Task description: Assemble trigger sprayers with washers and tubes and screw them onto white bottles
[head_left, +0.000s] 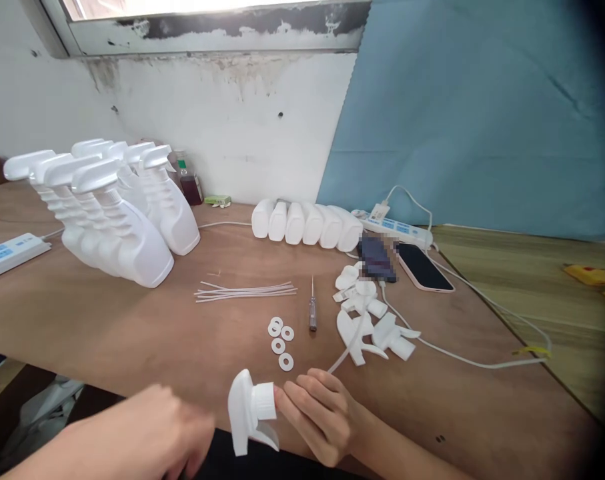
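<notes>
My right hand [318,413] is closed at the front edge of the table, its fingertips against the collar of a white trigger sprayer head [243,410]. A thin white dip tube [349,350] sticks out between those fingers, up and to the right; whether it sits inside the collar is hidden. Left of the sprayer head is my left hand [152,427], blurred by motion, with its fingers mostly out of sight. Several white ring washers [278,346] lie just beyond, beside a small screwdriver [313,313] and a bundle of thin tubes [247,291].
More loose sprayer heads [392,337] are piled at the right, near a phone [425,267] and a power strip [399,230]. Assembled spray bottles [145,240] stand at the left. A row of white bottles [295,223] lies by the wall. A cable [477,365] crosses the right side.
</notes>
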A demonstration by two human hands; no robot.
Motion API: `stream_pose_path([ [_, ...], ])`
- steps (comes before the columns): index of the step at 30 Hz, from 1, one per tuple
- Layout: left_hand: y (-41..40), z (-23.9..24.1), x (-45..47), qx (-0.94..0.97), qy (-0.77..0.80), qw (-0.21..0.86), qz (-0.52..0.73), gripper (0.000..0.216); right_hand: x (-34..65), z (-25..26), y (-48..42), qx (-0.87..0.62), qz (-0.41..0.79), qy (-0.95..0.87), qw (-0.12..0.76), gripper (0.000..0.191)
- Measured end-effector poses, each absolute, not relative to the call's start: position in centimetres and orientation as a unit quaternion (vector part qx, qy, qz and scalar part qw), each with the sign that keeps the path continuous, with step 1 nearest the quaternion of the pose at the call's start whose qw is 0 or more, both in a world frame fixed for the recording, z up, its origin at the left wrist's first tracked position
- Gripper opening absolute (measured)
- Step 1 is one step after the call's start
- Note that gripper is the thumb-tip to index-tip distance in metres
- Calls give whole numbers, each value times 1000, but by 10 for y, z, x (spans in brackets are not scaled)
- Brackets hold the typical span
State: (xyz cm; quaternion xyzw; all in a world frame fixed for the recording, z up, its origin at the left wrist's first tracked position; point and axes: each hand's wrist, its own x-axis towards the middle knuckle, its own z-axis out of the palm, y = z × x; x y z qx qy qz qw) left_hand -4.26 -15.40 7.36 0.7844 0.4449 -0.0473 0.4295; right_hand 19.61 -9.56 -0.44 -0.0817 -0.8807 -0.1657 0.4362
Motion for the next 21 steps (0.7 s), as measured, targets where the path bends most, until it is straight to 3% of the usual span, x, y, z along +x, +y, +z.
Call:
stream_pose_path([
  [3, -129, 90, -36, 792, 513, 327, 60, 32, 194, 0, -94, -83, -176, -884, 426, 18],
  [5, -113, 89, -23, 808, 483, 323, 93, 41, 192, 3, -93, -80, -184, -888, 414, 19],
  [8, -99, 75, -9, 827, 437, 348, 60, 16, 189, 10, -90, -82, -209, -895, 386, 17],
  [12, -101, 64, -14, 869, 448, 191, 85, 9, 179, 31, -84, -108, -233, -902, 346, 10],
  [16, -111, 71, -32, 880, 459, 61, 108, 11, 161, 55, -76, -141, -190, -911, 337, 12],
  [21, -129, 82, -53, 869, 469, 8, 161, 13, 135, 73, -78, -109, -161, -925, 325, 19],
])
